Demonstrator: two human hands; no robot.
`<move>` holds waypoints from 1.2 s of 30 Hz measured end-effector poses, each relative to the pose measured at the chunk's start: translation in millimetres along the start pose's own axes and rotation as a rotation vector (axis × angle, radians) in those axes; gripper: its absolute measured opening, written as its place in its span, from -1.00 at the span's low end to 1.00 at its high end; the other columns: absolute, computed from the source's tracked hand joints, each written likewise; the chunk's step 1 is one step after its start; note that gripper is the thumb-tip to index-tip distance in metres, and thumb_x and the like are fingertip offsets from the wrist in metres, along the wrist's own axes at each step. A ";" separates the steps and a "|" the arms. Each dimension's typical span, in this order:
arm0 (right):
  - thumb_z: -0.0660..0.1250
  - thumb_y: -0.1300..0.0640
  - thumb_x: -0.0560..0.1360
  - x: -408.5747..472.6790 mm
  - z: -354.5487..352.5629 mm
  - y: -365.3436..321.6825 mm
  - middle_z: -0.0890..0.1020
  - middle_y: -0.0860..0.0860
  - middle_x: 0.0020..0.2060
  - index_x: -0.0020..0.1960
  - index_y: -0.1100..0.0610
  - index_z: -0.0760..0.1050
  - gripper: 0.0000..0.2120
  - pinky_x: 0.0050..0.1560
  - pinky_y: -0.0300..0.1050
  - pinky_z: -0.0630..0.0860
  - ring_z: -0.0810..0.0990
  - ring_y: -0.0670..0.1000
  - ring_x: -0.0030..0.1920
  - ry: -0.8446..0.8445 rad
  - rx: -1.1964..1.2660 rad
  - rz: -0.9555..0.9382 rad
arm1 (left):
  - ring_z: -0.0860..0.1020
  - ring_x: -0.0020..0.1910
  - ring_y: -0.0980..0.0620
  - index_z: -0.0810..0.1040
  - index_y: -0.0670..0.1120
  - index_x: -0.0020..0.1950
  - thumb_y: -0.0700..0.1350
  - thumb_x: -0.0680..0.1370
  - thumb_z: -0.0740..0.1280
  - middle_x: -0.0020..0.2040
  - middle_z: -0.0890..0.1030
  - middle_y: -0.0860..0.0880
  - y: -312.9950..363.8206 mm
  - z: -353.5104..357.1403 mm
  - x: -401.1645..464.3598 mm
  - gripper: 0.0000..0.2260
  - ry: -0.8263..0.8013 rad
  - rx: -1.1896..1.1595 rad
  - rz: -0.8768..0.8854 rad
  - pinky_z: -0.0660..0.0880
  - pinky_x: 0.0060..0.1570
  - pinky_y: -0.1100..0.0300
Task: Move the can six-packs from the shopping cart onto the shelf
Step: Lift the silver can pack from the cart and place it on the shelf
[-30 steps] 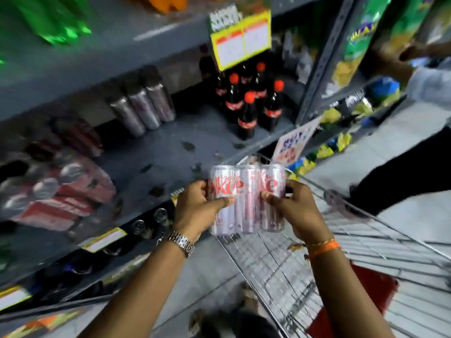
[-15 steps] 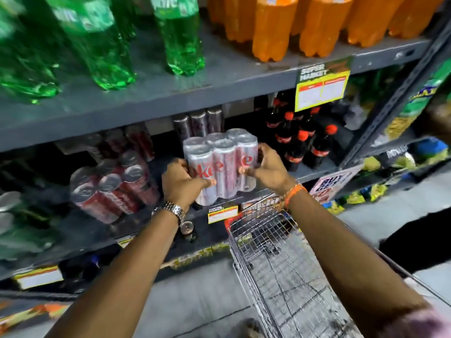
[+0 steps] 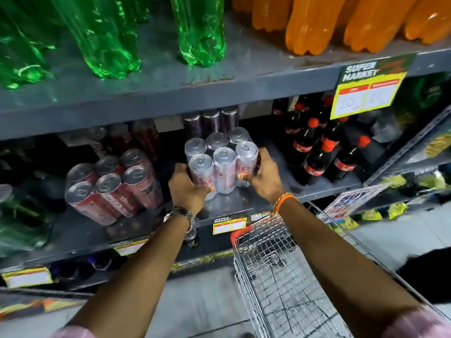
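A silver six-pack of slim cans (image 3: pixel 220 158) stands upright on the grey middle shelf (image 3: pixel 246 203), near its front edge. My left hand (image 3: pixel 186 187) grips its left side and my right hand (image 3: pixel 264 175) grips its right side. A red six-pack (image 3: pixel 114 184) sits tilted on the same shelf to the left. Behind the silver pack stand several dark cans (image 3: pixel 211 120). The wire shopping cart (image 3: pixel 280 269) is below my right arm; the part of its basket in view holds nothing.
Dark cola bottles with red caps (image 3: pixel 317 152) stand to the right of the silver pack. Green bottles (image 3: pixel 109 37) and orange bottles (image 3: pixel 317 23) fill the shelf above. A yellow price sign (image 3: pixel 368 91) hangs from that shelf's edge. A person in dark clothing (image 3: pixel 424 274) is at right.
Both hands carried the silver six-pack up from over the cart and forward onto the middle shelf. The view has tilted up toward the shelves.
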State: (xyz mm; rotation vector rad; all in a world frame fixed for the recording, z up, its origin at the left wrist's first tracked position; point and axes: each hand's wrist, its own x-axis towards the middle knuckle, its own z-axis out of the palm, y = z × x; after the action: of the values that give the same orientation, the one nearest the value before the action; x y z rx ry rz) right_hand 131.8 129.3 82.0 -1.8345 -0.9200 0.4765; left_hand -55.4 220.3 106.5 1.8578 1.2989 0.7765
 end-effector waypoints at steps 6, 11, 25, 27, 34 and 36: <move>0.62 -0.02 0.23 -5.8 -2.4 5.1 0.68 -0.02 0.14 0.30 0.06 0.43 -0.29 0.26 0.03 0.60 0.67 0.00 0.18 -0.084 0.145 0.083 | 0.67 -0.08 -0.02 0.43 0.02 0.01 0.12 0.11 0.53 -0.05 0.68 -0.04 -20.7 -1.5 2.9 -0.45 -0.079 -0.121 -0.064 0.63 -0.05 0.06; 0.22 -0.39 0.45 -11.1 -6.3 -8.6 0.66 -0.02 0.22 0.22 -0.06 0.53 -0.47 0.41 0.15 0.46 0.60 0.03 0.29 -0.133 0.236 0.200 | 0.50 -0.22 0.13 0.46 -0.12 -0.06 0.17 0.56 0.25 -0.20 0.56 0.06 -4.3 0.2 -10.1 -0.67 -0.080 -0.279 -0.159 0.37 -0.33 0.55; 0.09 -0.31 0.60 -41.5 -21.4 -18.6 0.60 0.07 0.31 0.33 0.04 0.49 -0.46 0.40 0.04 0.41 0.53 0.08 0.34 -0.180 0.010 0.212 | 0.59 0.05 -0.14 0.50 -0.18 0.02 0.41 0.41 0.05 -0.01 0.64 -0.12 -6.9 -12.8 -30.7 -0.33 -0.112 -0.121 -0.088 0.48 0.12 0.03; 0.08 -0.31 0.60 -43.7 -22.3 -22.7 0.61 0.07 0.28 0.33 0.06 0.49 -0.45 0.38 0.04 0.43 0.56 0.09 0.31 -0.177 0.005 0.221 | 0.60 0.08 -0.16 0.52 -0.18 0.04 0.42 0.40 0.05 0.04 0.65 -0.15 -5.3 -13.3 -29.7 -0.30 -0.118 -0.124 -0.106 0.49 0.17 -0.01; 0.06 -0.15 0.68 -51.3 -23.3 -25.2 0.62 0.15 0.24 0.30 0.17 0.46 -0.54 0.20 -0.05 0.44 0.57 0.13 0.19 -0.157 -0.035 0.190 | 0.60 0.10 -0.12 0.53 -0.12 0.10 0.43 0.45 0.04 0.09 0.65 -0.10 -8.0 -14.3 -27.8 -0.33 -0.152 -0.114 -0.136 0.50 0.21 -0.03; 0.05 -0.16 0.67 -51.6 -23.8 -26.0 0.61 0.15 0.26 0.32 0.16 0.46 -0.53 0.20 -0.06 0.43 0.57 0.14 0.24 -0.158 -0.029 0.184 | 0.58 0.08 -0.08 0.53 -0.13 0.11 0.35 0.53 0.07 0.10 0.64 -0.09 -10.2 -12.7 -27.5 -0.42 -0.162 -0.109 -0.127 0.47 0.13 0.09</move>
State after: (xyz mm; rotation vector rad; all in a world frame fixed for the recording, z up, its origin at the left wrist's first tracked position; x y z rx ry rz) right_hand 105.2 81.2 111.6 -1.9389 -0.8698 0.7341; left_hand -79.3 199.3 103.2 1.6979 1.2333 0.6044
